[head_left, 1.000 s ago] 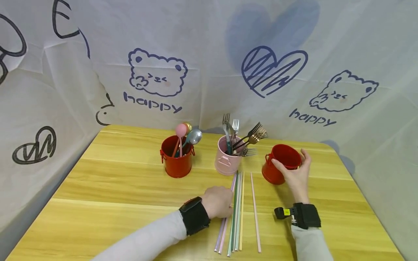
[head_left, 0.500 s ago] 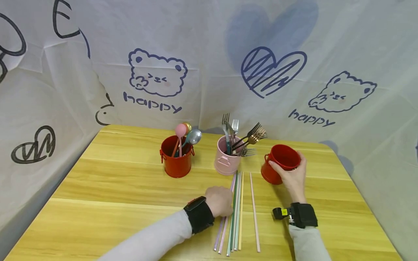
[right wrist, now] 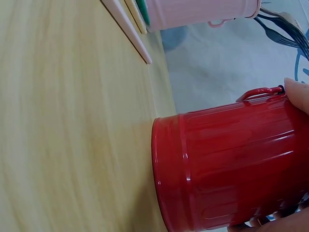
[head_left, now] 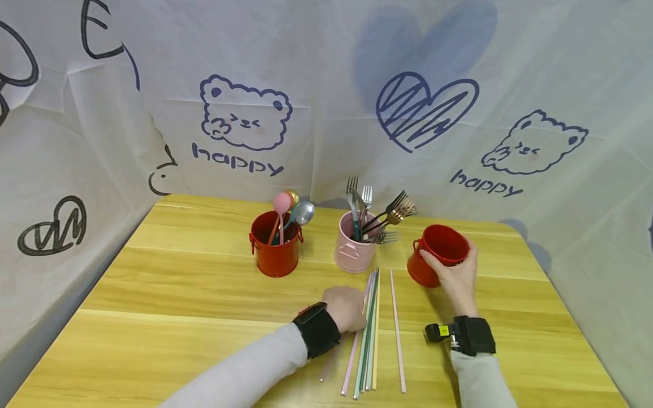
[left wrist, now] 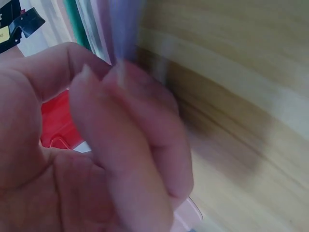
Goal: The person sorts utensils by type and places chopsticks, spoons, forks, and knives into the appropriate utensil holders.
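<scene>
My left hand [head_left: 346,309] is over the left side of a row of long, thin coloured chopsticks [head_left: 368,340] on the table. Its thumb and fingertips pinch a purple chopstick [left wrist: 124,29], blurred in the left wrist view; in the head view its lower end [head_left: 323,376] sticks out below the wrist. My right hand [head_left: 459,279] grips the rim of a red bucket [head_left: 431,263], thumb near the handle and fingers round the far side. No contents show in this bucket. A lone pink chopstick [head_left: 397,334] lies between the row and my right arm.
Behind the chopsticks stands a pink bucket [head_left: 352,262] with several forks [head_left: 395,212] leaning out. Left of it, another red bucket [head_left: 277,262] holds several spoons [head_left: 282,203]. A printed white cloth [head_left: 326,136] hangs behind the wooden table [head_left: 178,283].
My left hand has shifted slightly right, and the purple chopstick's lower end has swung left, away from the others. The green chopstick has shifted a little. My right hand stays on the red bucket.
</scene>
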Demonstrator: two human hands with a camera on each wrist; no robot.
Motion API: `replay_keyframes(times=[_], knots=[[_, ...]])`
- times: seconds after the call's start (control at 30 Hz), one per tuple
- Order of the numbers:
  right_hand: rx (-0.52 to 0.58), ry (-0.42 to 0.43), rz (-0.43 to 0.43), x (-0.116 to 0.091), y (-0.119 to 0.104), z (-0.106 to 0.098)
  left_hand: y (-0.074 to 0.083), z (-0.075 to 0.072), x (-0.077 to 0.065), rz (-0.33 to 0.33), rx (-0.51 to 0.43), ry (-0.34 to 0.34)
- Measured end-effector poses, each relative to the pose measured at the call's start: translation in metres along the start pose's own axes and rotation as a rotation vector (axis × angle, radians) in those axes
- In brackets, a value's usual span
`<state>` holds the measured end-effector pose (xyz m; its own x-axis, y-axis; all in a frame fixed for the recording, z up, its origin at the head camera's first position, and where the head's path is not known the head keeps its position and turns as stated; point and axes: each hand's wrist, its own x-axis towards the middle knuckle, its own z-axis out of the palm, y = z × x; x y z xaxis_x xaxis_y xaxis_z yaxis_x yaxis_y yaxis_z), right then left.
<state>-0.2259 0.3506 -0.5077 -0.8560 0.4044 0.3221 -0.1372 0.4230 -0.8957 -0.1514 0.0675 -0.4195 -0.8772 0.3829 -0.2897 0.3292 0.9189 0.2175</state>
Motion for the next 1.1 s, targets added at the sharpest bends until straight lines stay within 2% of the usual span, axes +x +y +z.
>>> replay_keyframes(times=[0.2, 0.4, 0.5, 0.73, 0.93, 1.1], knots=[[-0.001, -0.009, 0.013, -0.001, -0.006, 0.0, -0.003, -0.002, -0.002, 0.017, -0.063, -0.01], [-0.008, -0.022, 0.031, -0.006, -0.02, 0.0, -0.007, -0.01, -0.005, 0.076, -0.143, -0.001], [-0.028, -0.02, 0.042, -0.01, -0.031, -0.001, -0.009, -0.015, -0.004, 0.12, -0.191, -0.003], [0.023, -0.019, 0.083, -0.025, -0.077, -0.003, -0.008, -0.03, 0.0, 0.217, -0.278, -0.014], [0.001, -0.02, 0.084, -0.024, -0.078, -0.004, -0.001, -0.042, 0.001, 0.293, -0.334, 0.07], [-0.021, -0.02, 0.046, -0.018, -0.055, -0.004, 0.008, -0.055, 0.004, 0.348, -0.36, 0.134]])
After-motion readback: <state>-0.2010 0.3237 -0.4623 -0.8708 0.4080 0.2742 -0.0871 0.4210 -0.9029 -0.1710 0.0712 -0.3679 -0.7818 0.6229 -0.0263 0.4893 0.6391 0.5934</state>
